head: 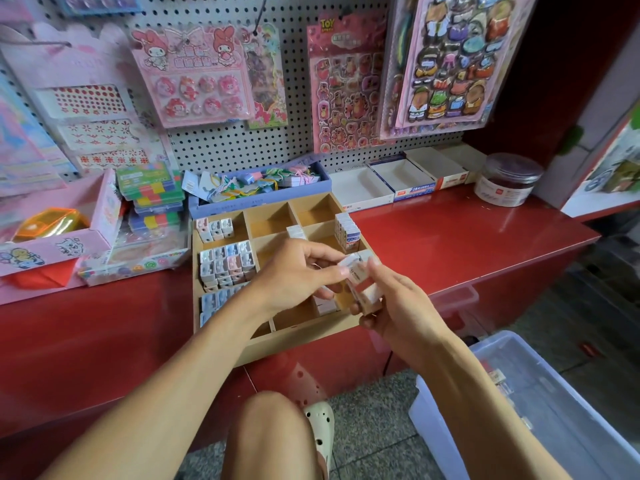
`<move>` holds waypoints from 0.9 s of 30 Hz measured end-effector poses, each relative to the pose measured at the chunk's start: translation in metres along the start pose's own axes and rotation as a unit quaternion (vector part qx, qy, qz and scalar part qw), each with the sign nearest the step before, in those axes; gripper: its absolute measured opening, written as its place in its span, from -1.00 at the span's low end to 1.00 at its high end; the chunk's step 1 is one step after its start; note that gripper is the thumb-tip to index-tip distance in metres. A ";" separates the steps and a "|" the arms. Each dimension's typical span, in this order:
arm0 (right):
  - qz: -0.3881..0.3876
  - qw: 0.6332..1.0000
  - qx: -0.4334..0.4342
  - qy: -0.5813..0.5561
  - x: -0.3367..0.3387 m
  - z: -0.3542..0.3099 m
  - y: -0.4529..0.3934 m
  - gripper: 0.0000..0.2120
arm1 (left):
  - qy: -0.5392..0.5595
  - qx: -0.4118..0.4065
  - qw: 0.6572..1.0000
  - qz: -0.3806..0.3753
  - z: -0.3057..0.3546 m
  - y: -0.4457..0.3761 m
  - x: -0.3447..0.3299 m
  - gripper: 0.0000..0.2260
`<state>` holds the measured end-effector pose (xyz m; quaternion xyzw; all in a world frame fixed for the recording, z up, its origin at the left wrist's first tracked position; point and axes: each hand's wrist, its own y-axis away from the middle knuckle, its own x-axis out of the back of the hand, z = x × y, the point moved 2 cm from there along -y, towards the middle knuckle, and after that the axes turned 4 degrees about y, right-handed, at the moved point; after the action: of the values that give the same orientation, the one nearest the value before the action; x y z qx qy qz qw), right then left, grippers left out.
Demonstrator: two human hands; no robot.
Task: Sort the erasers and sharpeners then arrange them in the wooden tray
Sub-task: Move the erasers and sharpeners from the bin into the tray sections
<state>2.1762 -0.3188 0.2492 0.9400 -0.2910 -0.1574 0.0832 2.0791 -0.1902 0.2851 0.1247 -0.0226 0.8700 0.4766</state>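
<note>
A wooden tray [277, 216] with several compartments lies on the red counter. Its left compartments hold rows of small sharpeners [227, 263]. A row of boxed erasers [348, 230] stands upright in a right compartment, and one more eraser [297, 233] sits in the middle. Over the tray's front right, my right hand [391, 306] grips a stack of white erasers [367, 294]. My left hand [294, 275] pinches the top eraser [351, 266] of that stack.
Empty white cardboard boxes [388, 185] and a clear jar [507, 180] stand behind the tray on the right. A purple box of clips [259, 185] and pink boxes [55, 233] crowd the left. A clear plastic bin [540, 403] sits on the floor at lower right.
</note>
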 end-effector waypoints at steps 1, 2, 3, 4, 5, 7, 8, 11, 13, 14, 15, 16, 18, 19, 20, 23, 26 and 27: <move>0.003 1.000 -0.009 -0.016 0.000 0.000 -0.001 -0.63 | 0.012 0.012 1.000 0.005 0.000 0.000 0.000 -0.90; 0.003 0.999 -0.015 -0.035 -0.001 0.001 -0.001 -0.61 | 0.026 0.022 0.999 0.009 0.000 0.001 0.000 -0.91; 0.003 0.999 -0.015 -0.048 -0.003 0.001 -0.002 -0.62 | 0.042 0.031 0.999 0.013 0.002 0.002 -0.001 -0.92; 0.006 0.998 -0.014 -0.053 -0.004 0.001 -0.002 -0.67 | 0.059 0.038 0.997 0.018 0.003 0.003 0.000 -0.93; 0.011 0.999 -0.011 -0.047 -0.006 0.002 -0.002 -0.71 | 0.076 0.042 0.996 0.022 0.004 0.004 0.002 -0.94; 0.018 0.999 -0.001 -0.032 -0.008 0.003 -0.001 -0.76 | 0.103 0.045 0.993 0.040 0.008 0.006 0.011 -0.93; 0.023 0.999 0.002 -0.034 -0.008 0.003 0.000 -0.76 | 0.101 0.042 0.992 0.060 0.009 0.007 0.017 -0.92; 0.042 0.998 0.004 -0.053 -0.004 0.003 0.002 -0.77 | -0.022 0.027 0.993 0.116 0.005 0.007 0.039 -0.81; 0.052 0.997 0.005 -0.058 -0.001 0.002 0.003 -0.75 | -0.168 0.012 0.981 0.100 -0.002 0.006 0.047 -0.73; 0.055 0.997 0.006 -0.056 0.000 0.001 0.004 -0.75 | -0.232 0.009 0.969 0.082 -0.005 0.005 0.049 -0.73; 0.058 0.997 0.009 -0.054 0.000 0.001 0.004 -0.75 | -0.279 0.008 0.958 0.065 -0.009 0.005 0.048 -0.75; 0.061 0.997 0.013 -0.050 0.001 0.000 0.005 -0.75 | -0.308 0.008 0.950 0.051 -0.012 0.006 0.046 -0.78; 0.066 0.996 0.019 -0.049 0.002 -0.001 0.007 -0.74 | -0.325 0.000 0.945 0.045 -0.015 0.005 0.042 -0.81; 0.068 0.996 0.020 -0.051 0.003 -0.001 0.008 -0.74 | -0.328 -0.008 0.944 0.048 -0.015 0.004 0.040 -0.83; 0.070 0.996 0.018 -0.051 0.005 -0.001 0.009 -0.74 | -0.326 -0.013 0.944 0.051 -0.014 0.003 0.039 -0.84; 0.075 0.997 0.008 -0.031 0.010 0.001 0.010 -0.76 | -0.297 -0.014 0.953 0.050 -0.011 0.000 0.041 -0.83; 0.086 0.995 -0.006 -0.040 0.014 0.003 0.009 -0.80 | -0.327 0.016 0.945 -0.013 -0.016 -0.001 0.039 -0.82; 0.088 0.995 -0.007 -0.045 0.014 0.004 0.009 -0.80 | -0.350 0.014 0.937 -0.020 -0.020 -0.001 0.037 -0.84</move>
<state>2.1809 -0.3345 0.2442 0.9020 -0.3752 -0.1937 0.0902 2.0574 -0.1559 0.2744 0.4282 -0.1732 0.7621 0.4536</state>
